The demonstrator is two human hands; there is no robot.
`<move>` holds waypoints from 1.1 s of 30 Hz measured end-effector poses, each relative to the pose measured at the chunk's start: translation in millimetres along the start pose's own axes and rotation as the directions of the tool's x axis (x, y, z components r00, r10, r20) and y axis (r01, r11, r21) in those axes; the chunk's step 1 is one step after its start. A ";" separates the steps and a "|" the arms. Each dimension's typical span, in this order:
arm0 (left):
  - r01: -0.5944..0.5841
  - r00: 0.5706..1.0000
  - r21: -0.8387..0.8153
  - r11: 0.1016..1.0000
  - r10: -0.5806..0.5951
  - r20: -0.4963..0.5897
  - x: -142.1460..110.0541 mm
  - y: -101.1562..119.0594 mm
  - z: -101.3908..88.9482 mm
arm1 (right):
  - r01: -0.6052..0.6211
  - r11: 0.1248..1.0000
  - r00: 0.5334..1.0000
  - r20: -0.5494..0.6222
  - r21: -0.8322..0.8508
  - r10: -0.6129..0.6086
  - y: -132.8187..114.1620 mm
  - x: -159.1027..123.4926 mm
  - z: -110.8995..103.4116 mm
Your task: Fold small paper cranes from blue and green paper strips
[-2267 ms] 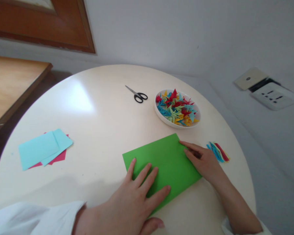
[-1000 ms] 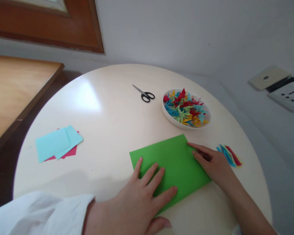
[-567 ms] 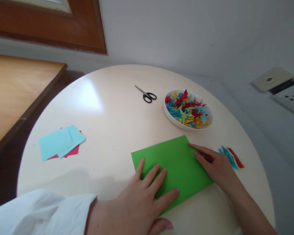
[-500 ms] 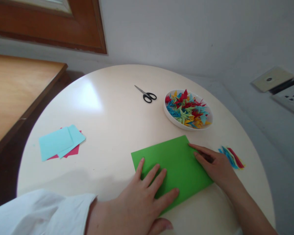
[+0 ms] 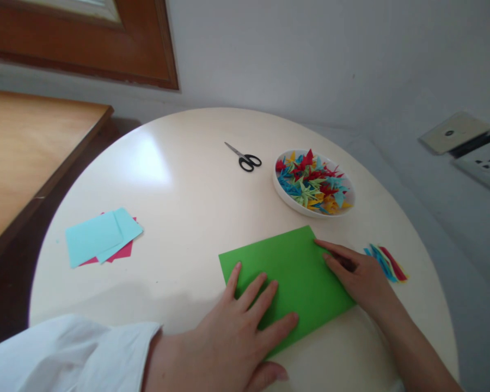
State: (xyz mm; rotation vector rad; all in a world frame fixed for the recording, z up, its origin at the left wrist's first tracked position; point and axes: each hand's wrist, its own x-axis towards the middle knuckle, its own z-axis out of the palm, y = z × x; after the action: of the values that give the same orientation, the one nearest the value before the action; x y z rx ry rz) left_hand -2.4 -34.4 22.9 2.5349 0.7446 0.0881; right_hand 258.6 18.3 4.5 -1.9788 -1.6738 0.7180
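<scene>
A green sheet of paper [image 5: 298,267] lies at an angle on the white round table [image 5: 188,207], near its front. My left hand [image 5: 245,326] rests on the lower left of the paper, palm down with fingers spread; its thumb sticks out past the near edge. At the right edge my right hand [image 5: 359,277] has its index fingertip by the far right corner and its thumb on the paper just below, with the other fingers curled. Whether the sheet is folded double I cannot tell.
A white bowl [image 5: 296,208] full of colourful folded-paper cranes stands behind the paper. Black-handled scissors [image 5: 247,161] lie to its left. Light-blue paper pieces [image 5: 93,237] overlap red ones at left. Narrow folded coloured papers [image 5: 386,263] lie beyond my right hand. A wall socket [image 5: 484,160] is at right.
</scene>
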 end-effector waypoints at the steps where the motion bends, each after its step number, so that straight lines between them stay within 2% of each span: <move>1: 0.001 1.000 -0.001 1.000 -0.001 0.004 0.1 0.0 0.0 | 0.002 1.000 1.000 0.003 -0.004 -0.002 0.4 0.0 -0.1; 14: 0.002 1.000 0.022 1.000 -0.003 0.020 3.9 1.6 -6.0 | 0.038 0.999 0.999 0.008 -0.016 -0.038 -0.4 -0.4 -0.7; 33: -0.011 1.000 0.046 0.999 0.012 -0.029 1.0 -1.0 0.9 | 0.021 0.999 1.000 -0.009 0.034 -0.021 5.8 -0.6 1.5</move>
State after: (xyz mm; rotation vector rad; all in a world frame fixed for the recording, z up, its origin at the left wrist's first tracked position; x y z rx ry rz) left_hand -1.9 -33.5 21.6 2.5872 0.7512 0.1131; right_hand 262.0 16.7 -0.3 -1.9360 -1.6641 0.7248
